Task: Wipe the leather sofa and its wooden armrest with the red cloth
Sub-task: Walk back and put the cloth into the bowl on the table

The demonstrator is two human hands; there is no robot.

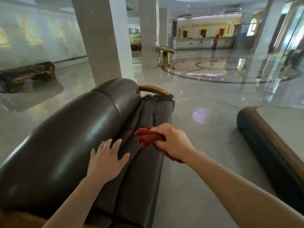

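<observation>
My right hand (174,142) clenches the bunched red cloth (148,137) against the sofa (65,137) seat to scrub, while my left hand (107,160) lies flat and empty, bracing me.

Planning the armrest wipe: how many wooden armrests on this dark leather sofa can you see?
1. The curved brown wooden armrest sits at the far end of the dark leather sofa, beyond the red cloth in the right hand. Any near-end armrest is out of view.

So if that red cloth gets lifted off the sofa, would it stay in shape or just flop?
Probably flop: the red cloth is bunched in folds inside the right hand, a tail drooping below the wrist. It looks light, and likely slides easily over the glossy leather sofa.
</observation>
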